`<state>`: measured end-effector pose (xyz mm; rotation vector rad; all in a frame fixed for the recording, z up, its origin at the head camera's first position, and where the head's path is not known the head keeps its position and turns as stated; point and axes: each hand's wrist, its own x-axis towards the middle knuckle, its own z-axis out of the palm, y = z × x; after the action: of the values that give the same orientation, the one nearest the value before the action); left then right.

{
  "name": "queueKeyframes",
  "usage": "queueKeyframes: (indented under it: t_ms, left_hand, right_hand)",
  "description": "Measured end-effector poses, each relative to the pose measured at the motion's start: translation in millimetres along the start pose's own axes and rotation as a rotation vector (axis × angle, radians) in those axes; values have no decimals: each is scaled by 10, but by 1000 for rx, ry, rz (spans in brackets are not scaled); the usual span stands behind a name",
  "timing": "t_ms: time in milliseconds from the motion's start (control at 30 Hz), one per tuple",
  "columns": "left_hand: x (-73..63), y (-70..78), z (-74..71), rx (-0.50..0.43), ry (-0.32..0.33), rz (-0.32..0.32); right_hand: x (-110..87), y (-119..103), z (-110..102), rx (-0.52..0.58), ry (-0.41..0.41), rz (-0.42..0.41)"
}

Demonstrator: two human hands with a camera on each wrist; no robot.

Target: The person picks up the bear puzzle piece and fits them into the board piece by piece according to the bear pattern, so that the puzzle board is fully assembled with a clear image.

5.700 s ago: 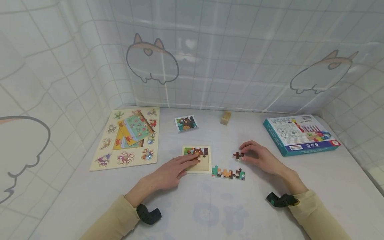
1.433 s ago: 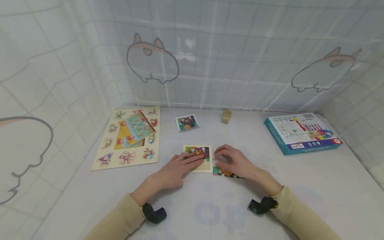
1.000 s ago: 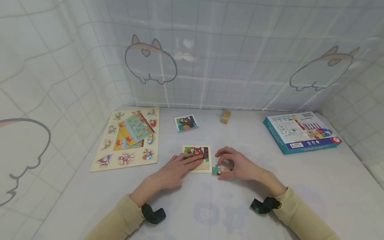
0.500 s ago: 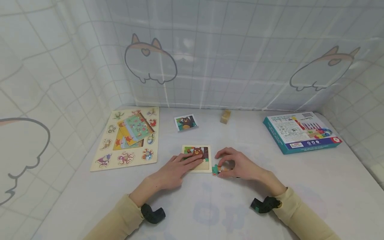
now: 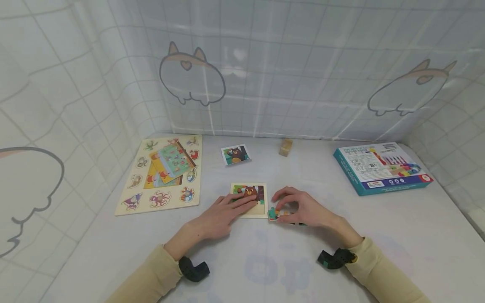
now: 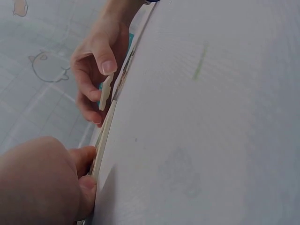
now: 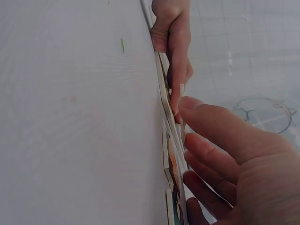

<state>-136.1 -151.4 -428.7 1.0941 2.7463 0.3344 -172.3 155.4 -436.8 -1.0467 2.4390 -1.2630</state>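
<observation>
My left hand (image 5: 216, 218) lies across a small wooden puzzle tray (image 5: 264, 190), straight fingers resting on the bear picture (image 5: 248, 190). Its thumb is at the tray's near edge in the left wrist view. To the right of the tray, my right hand (image 5: 303, 207) pinches a teal puzzle piece (image 5: 271, 213) between thumb and fingertip. In the left wrist view that piece is tilted up off the table, its pale wooden edge showing. More puzzle pieces (image 5: 303, 224) lie flat under my right hand, mostly hidden by it. The tray's lower part shows bare wood.
A bear picture card (image 5: 235, 155) and a small wooden block (image 5: 286, 147) lie behind the tray. At left is a sea-animal board (image 5: 130, 187) with two pictures (image 5: 172, 162) on it. A teal-sided box (image 5: 382, 167) lies at right. A tiled-pattern sheet (image 5: 265, 84) rises at the back.
The brown piece my right hand held 5.7 seconds ago has left it, and more of the bear picture fills the tray. That hand has moved to the loose row and taken hold of the teal piece.
</observation>
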Motion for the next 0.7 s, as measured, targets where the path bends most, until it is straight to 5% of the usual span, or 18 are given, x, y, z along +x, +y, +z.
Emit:
queueKeyframes:
  t_ms: [433, 700]
  left_hand:
    - [-1, -46, 26, -118, 54, -6]
    - [-109, -91, -89, -253, 133, -105]
  right_hand:
    - [24, -59, 39, -11, 61, 33]
    - [53, -136, 106, -74, 107, 4]
